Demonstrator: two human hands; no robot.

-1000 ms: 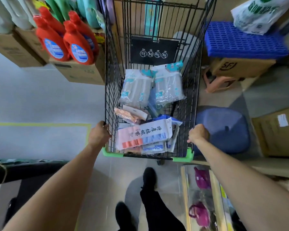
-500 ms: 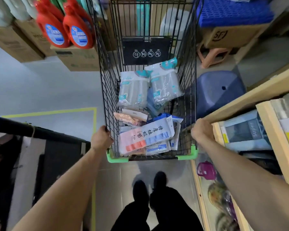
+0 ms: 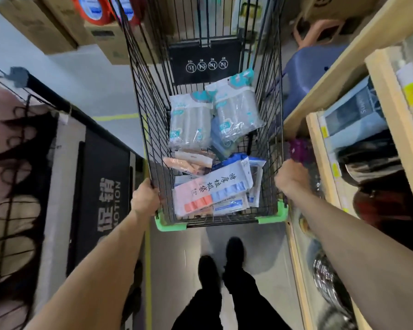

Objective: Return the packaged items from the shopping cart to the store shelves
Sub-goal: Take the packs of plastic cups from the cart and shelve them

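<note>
At the far left of the frame hangs a rack of dark wire hangers (image 3: 12, 177), and next to it stands a black promotion sign (image 3: 105, 201). In the upper left, cardboard boxes (image 3: 65, 25) sit on the floor with red bottles (image 3: 98, 8) on top. The left hand (image 3: 144, 198) grips the left rear rim of the cart (image 3: 150, 129), fingers curled over the wire. The cart fills the centre of the frame, its rear corners capped in green. Inside it, toward the front, lie two clear packs of grey rolls (image 3: 191, 125); nearer the rear are a peach packet (image 3: 186, 164) and a white pack with red and blue blocks (image 3: 212, 189), stacked over other flat packets. Below the cart, at the bottom centre, two black shoes (image 3: 221, 265) stand on the grey floor. The right hand (image 3: 291, 177) clasps the right rear rim of the cart, knuckles up. Along the right edge runs a wooden shelf (image 3: 320, 163) with boxed goods, and a blue stool (image 3: 312, 70) sits in the upper right.
</note>
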